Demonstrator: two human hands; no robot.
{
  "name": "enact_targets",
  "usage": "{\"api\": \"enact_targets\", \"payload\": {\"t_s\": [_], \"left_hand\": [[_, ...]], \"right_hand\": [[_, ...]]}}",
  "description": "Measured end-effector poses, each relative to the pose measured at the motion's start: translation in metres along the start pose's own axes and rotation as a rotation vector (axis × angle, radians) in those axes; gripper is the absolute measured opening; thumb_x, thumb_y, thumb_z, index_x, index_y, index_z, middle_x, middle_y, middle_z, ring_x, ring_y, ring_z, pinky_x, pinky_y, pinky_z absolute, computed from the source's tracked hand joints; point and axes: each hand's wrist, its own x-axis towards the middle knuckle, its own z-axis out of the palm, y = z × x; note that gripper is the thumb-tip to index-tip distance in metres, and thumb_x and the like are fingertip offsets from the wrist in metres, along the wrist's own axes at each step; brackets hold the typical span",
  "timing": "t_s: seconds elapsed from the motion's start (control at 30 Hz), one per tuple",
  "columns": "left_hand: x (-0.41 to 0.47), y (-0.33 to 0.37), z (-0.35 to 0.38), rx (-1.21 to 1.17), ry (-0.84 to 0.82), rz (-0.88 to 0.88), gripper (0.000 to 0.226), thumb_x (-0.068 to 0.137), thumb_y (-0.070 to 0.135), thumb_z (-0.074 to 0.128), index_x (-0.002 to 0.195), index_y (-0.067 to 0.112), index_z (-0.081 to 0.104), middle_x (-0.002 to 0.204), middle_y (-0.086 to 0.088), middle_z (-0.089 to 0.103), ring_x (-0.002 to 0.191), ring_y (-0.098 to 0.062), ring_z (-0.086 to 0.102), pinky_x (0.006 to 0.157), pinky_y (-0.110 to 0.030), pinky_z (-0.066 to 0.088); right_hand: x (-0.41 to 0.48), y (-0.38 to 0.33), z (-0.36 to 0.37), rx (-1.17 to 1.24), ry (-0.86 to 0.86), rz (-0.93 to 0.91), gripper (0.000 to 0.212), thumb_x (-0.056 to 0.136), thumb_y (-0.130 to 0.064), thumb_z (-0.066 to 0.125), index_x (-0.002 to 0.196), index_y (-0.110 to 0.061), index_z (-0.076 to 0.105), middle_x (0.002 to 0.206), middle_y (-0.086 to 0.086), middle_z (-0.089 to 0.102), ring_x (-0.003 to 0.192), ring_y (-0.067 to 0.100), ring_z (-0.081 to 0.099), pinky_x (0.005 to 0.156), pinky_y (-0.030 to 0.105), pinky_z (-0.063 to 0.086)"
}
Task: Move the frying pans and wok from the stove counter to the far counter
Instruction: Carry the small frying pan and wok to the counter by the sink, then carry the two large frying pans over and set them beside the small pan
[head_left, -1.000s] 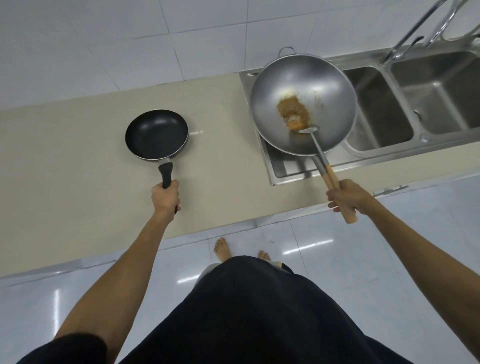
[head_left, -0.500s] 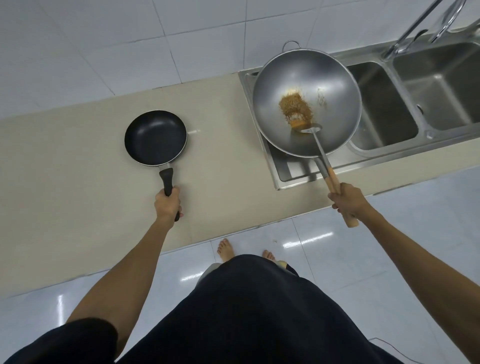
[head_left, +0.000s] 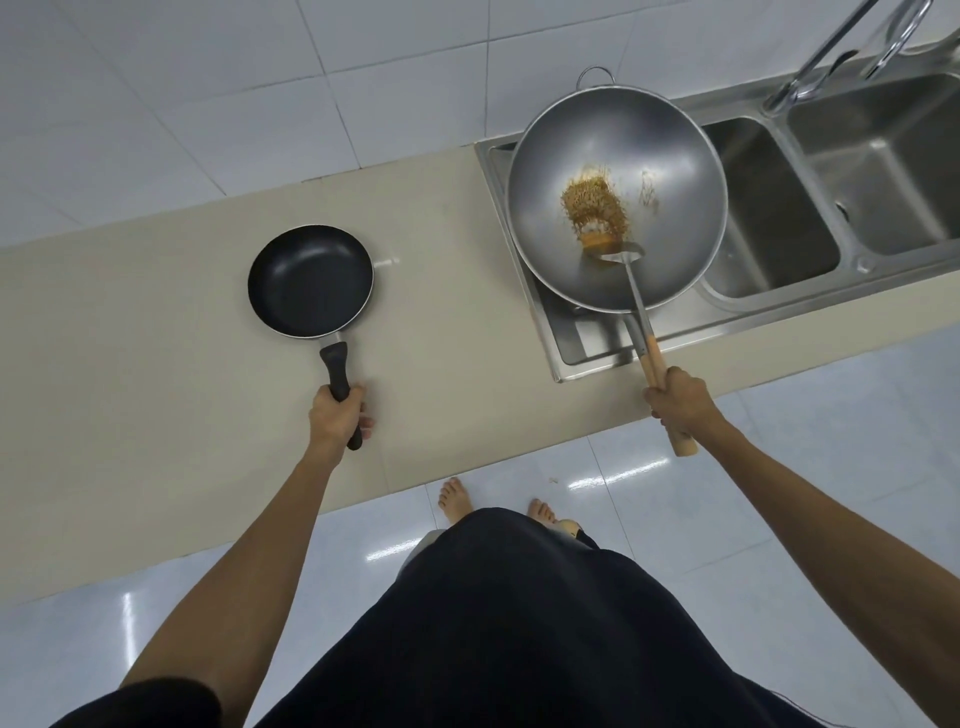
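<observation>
Wall (head_left: 218, 78) behind counter: large white tiles, thin grey joints. Counter (head_left: 130, 364) long, beige, smooth, runs from left edge to right, small light glare near middle. Steel sink unit (head_left: 779, 317) set into counter at right, with two deep basins and flat drain part on left side. Chrome tap (head_left: 831, 52) at top right, standing behind basins. Floor (head_left: 779, 493) of glossy pale tiles, bluish white, with bright streaks of lamp reflection. Small crumb on floor near counter edge.
</observation>
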Motion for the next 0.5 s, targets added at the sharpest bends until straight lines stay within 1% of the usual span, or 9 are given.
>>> {"api": "enact_targets", "payload": {"t_s": [0.1,0.17,0.23,0.27,0.33,0.37,0.4,0.43,0.5], "left_hand": [[-0.001,0.0,-0.006,0.059,-0.002,0.004,0.038,0.097,0.029,0.062,0.119,0.001,0.05,0.1,-0.018,0.06,0.076,-0.033,0.065,0.065,-0.042,0.055],[-0.002,0.0,-0.01,0.102,0.004,0.019,0.04,0.096,0.031,0.063,0.119,0.001,0.049,0.099,-0.019,0.06,0.079,-0.032,0.063,0.069,-0.042,0.054],[-0.004,0.002,-0.013,0.148,0.02,0.037,0.043,0.095,0.03,0.063,0.122,0.001,0.048,0.102,-0.022,0.061,0.084,-0.035,0.062,0.078,-0.048,0.054],[-0.005,0.005,-0.014,0.169,0.035,0.054,0.045,0.095,0.029,0.064,0.125,0.0,0.047,0.103,-0.022,0.061,0.089,-0.039,0.062,0.082,-0.049,0.053],[-0.007,0.011,-0.014,0.217,0.089,0.101,0.054,0.093,0.027,0.067,0.132,-0.003,0.045,0.11,-0.022,0.06,0.105,-0.043,0.061,0.085,-0.043,0.049],[-0.009,0.015,-0.013,0.259,0.129,0.126,0.06,0.092,0.027,0.069,0.136,-0.004,0.043,0.119,-0.023,0.057,0.113,-0.043,0.058,0.09,-0.043,0.047],[-0.012,0.019,-0.011,0.32,0.175,0.155,0.066,0.09,0.03,0.07,0.139,-0.005,0.041,0.128,-0.026,0.053,0.12,-0.044,0.053,0.097,-0.045,0.045],[-0.017,0.023,-0.009,0.385,0.227,0.196,0.07,0.089,0.033,0.071,0.14,-0.005,0.042,0.133,-0.028,0.05,0.124,-0.045,0.048,0.101,-0.049,0.042],[-0.03,0.032,-0.001,0.45,0.342,0.332,0.066,0.089,0.034,0.072,0.134,-0.007,0.048,0.13,-0.031,0.052,0.124,-0.047,0.046,0.102,-0.052,0.039]], "right_hand": [[-0.002,0.0,0.003,0.002,0.018,-0.012,0.025,0.098,-0.021,0.056,0.109,0.0,0.051,0.102,0.024,0.066,0.082,0.036,0.065,0.066,0.036,0.049],[-0.004,-0.001,0.005,0.011,0.031,-0.018,0.028,0.097,-0.022,0.058,0.112,0.002,0.051,0.102,0.025,0.065,0.076,0.031,0.062,0.062,0.032,0.045],[-0.005,-0.001,0.006,0.022,0.03,-0.025,0.033,0.097,-0.023,0.059,0.117,0.002,0.049,0.105,0.025,0.064,0.07,0.023,0.057,0.057,0.031,0.042],[-0.005,-0.002,0.007,0.031,0.021,-0.033,0.037,0.097,-0.024,0.06,0.121,0.002,0.048,0.106,0.024,0.063,0.07,0.022,0.056,0.059,0.032,0.044],[-0.005,-0.004,0.005,0.049,-0.008,-0.05,0.048,0.097,-0.027,0.062,0.131,0.001,0.044,0.109,0.023,0.062,0.081,0.029,0.06,0.071,0.037,0.048],[-0.004,-0.004,0.003,0.056,-0.022,-0.058,0.054,0.096,-0.03,0.063,0.136,0.0,0.041,0.113,0.023,0.062,0.089,0.034,0.061,0.075,0.039,0.047],[-0.003,-0.004,0.001,0.061,-0.035,-0.066,0.06,0.096,-0.032,0.064,0.14,0.0,0.038,0.118,0.023,0.062,0.098,0.038,0.062,0.079,0.04,0.047],[-0.002,-0.004,-0.001,0.065,-0.048,-0.076,0.065,0.095,-0.033,0.064,0.143,-0.001,0.036,0.122,0.023,0.062,0.106,0.04,0.062,0.082,0.041,0.048],[0.001,-0.002,-0.006,0.071,-0.082,-0.104,0.071,0.094,-0.035,0.066,0.146,-0.001,0.033,0.126,0.022,0.062,0.114,0.04,0.062,0.089,0.042,0.049]]}}
